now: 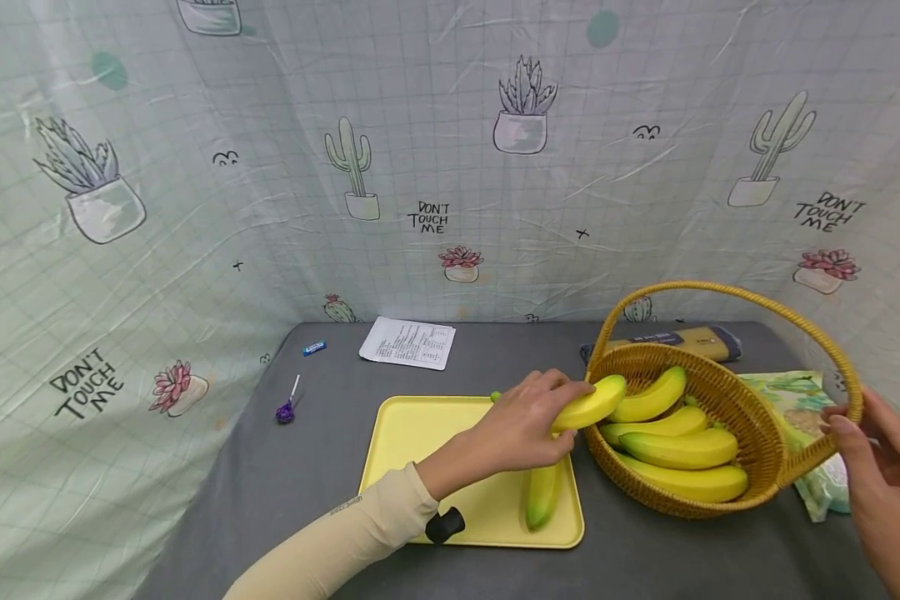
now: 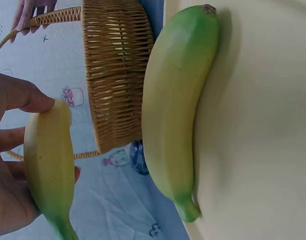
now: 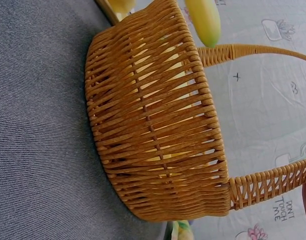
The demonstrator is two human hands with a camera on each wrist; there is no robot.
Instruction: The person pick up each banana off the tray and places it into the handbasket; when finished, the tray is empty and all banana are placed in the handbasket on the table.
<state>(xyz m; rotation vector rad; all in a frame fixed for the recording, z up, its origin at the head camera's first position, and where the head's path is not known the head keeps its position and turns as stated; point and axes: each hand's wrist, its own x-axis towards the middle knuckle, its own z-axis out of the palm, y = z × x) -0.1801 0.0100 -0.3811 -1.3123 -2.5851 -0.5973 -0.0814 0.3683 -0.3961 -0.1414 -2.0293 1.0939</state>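
Note:
My left hand (image 1: pixel 528 419) grips a yellow banana with a green tip (image 1: pixel 591 403), held above the tray's right edge beside the basket's rim. Another banana (image 2: pixel 180 110) lies on the yellow tray (image 1: pixel 408 429) below that hand. The wicker basket (image 3: pixel 153 115) stands on the table with several bananas (image 1: pixel 678 447) inside. At the far right, my right hand (image 1: pixel 888 483) holds the basket's arched handle (image 1: pixel 843 367) between thumb and fingers. In the right wrist view only a sliver of that hand shows at the edge.
Behind the basket lies a dark and tan package (image 1: pixel 697 342); to its right is a green bag (image 1: pixel 791 408), partly hidden. A printed white sheet (image 1: pixel 408 342), a small blue wrapper (image 1: pixel 314 347) and a purple lollipop (image 1: pixel 285 412) lie at the back left. A patterned curtain (image 1: pixel 450 167) hangs behind the table.

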